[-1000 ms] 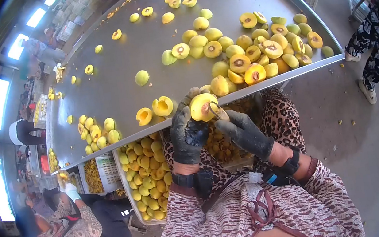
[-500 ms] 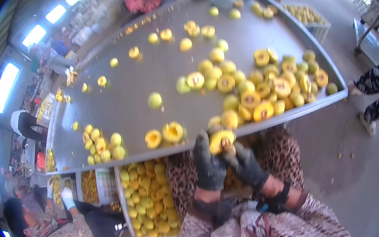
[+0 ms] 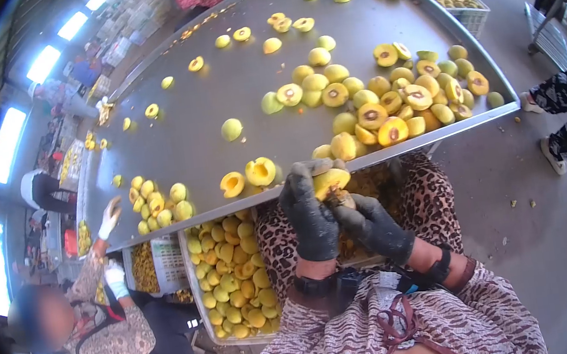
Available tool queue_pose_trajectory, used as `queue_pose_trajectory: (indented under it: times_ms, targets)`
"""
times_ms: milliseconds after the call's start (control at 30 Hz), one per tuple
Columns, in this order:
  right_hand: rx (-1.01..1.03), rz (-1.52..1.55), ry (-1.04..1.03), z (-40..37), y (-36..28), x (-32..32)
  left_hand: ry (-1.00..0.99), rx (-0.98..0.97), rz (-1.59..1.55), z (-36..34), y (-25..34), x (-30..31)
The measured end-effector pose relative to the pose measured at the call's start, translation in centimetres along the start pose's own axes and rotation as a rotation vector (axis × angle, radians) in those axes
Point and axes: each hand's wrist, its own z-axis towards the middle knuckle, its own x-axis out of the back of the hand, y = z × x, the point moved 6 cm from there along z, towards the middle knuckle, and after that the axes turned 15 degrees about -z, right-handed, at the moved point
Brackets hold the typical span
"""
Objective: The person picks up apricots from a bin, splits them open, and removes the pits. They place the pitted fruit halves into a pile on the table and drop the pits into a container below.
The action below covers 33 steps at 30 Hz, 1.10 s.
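My left hand (image 3: 309,216) grips the peach (image 3: 330,182) just under the tabletop (image 3: 179,133) edge, now tipped skin-up. A second ago its cut face showed, so I judge the pit is coming out. Right hand (image 3: 374,226) curled beneath it, contents hidden; two hollowed halves (image 3: 261,171) on that edge, one full crate (image 3: 186,274) below.

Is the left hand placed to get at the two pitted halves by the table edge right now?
Probably yes: the left hand sits just right of the pitted halves, with only table rim between, but it is gripping a peach.
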Motion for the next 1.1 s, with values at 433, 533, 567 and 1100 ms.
queue_pose_trajectory:
  times_ms: [433, 533, 567, 1100]
  targets:
    - [0.014, 0.11, -0.084, -0.5, -1.1, -0.3, -0.132, -0.122, 0.133, -0.7, 1.7, -2.7]
    - [-0.34, 0.447, -0.345, -2.3, 0.3, -0.9, -0.149, -0.079, 0.146, -1.3, 2.3, -3.0]
    - [-0.358, 0.433, -0.399, -2.7, 0.0, -0.4, -0.226, -0.08, 0.159, -1.0, 1.5, -2.5]
    - [-0.308, 0.516, -0.617, -1.6, 2.7, 2.7, -0.639, -0.693, 0.758, -1.8, 6.4, -6.7]
